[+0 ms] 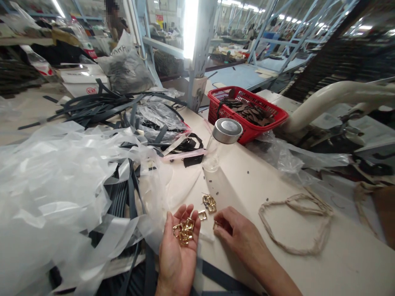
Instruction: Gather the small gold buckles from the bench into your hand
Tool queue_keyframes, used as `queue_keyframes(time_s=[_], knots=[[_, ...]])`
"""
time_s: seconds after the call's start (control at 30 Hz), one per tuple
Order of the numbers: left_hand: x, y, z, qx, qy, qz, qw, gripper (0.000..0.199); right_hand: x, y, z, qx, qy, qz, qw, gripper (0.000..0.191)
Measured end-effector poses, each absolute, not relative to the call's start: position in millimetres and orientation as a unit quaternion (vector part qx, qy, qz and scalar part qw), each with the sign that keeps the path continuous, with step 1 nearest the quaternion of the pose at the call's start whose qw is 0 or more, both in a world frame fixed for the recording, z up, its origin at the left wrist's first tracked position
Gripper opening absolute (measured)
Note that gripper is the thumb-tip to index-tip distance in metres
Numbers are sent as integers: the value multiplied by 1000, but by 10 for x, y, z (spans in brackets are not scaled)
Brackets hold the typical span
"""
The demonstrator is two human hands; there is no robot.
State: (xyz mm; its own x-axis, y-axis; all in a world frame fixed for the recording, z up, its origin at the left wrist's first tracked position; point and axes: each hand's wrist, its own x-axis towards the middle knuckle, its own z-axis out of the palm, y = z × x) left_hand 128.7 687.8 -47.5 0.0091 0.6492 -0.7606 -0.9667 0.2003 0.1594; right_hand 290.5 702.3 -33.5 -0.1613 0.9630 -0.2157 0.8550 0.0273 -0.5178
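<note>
A person's left hand (179, 246) lies palm up at the near edge of a pale worktable (247, 185), fingers spread and loosely cupped around a small heap of gold buckles (184, 231) resting in the palm. The right hand (235, 232) is turned palm down just beside it, fingertips pressed together on one more buckle (217, 224) against the tabletop. A single buckle (202, 215) lies flat between the two hands, and a little cluster of buckles (210, 203) sits just beyond it; they lie jumbled, so no common direction can be told.

A sheet of clear plastic (61, 185) covers dark straps (123, 197) to the left, the straps running mostly away from the person. Behind the hands stands a glass jar with a metal lid (226, 131), next to a red basket (222, 113) holding brown cut pieces. A loop of rough cord (296, 222) lies to the right. Handwriting on a grey bag (126, 61) at the back and red print on a white box (82, 82) are too small to read
</note>
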Motion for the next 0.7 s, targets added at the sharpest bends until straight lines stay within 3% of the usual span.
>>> queue_keyframes(time_s=[0.23, 0.4, 0.5, 0.6, 0.7], knots=[[1285, 6868, -497, -206, 377, 600, 674, 26, 2927, 6976, -348, -665, -689, 279, 66, 7], [1292, 6859, -511, -201, 370, 595, 684, 26, 2710, 6911, -214, -601, -649, 409, 226, 11], [1292, 6860, -517, -201, 349, 595, 695, 26, 2607, 6981, -130, -551, -647, 457, 263, 7], [1291, 6862, -521, -210, 344, 585, 704, 25, 2629, 7178, -166, -604, -665, 357, 256, 10], [1298, 6865, -526, -214, 348, 582, 703, 24, 2680, 7390, -283, -670, -684, 218, 188, 13]])
